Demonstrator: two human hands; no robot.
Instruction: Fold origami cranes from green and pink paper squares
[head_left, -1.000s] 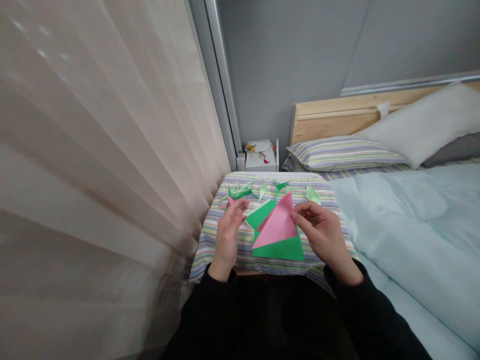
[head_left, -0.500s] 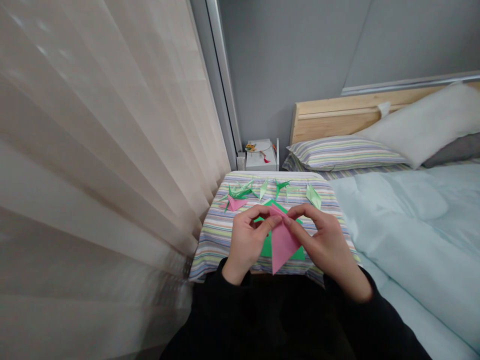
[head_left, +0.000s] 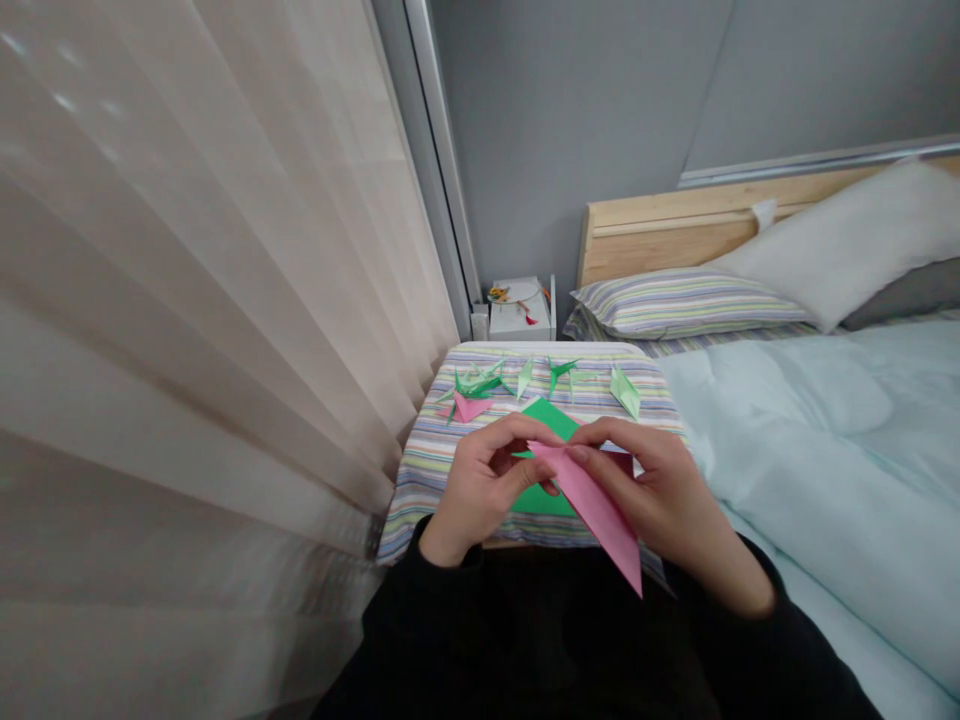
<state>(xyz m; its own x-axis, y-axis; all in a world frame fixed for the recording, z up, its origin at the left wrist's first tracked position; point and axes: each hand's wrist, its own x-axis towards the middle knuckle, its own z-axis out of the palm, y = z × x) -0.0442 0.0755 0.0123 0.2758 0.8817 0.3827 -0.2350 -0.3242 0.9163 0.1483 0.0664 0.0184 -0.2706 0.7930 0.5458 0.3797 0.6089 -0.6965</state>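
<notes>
A folded pink origami paper is held in the air between both hands, its long point slanting down to the right. My left hand pinches its upper left end between thumb and fingers. With thumb and forefinger, my right hand grips the upper edge close to the left fingertips. Beneath them lies green paper on the striped cloth, partly hidden by the hands. Behind it are several folded green paper pieces, among them a dark green one and a pale green one. A pink folded piece lies at the left.
A pleated curtain hangs close on the left. On the right is a bed with a pale blue quilt and a striped pillow. A small white stand holding a tasselled ornament stands behind the table.
The pink paper has turned, so its point has swung from straight down to the lower right. Both hands have lowered slightly, and the right has moved a little to the right.
</notes>
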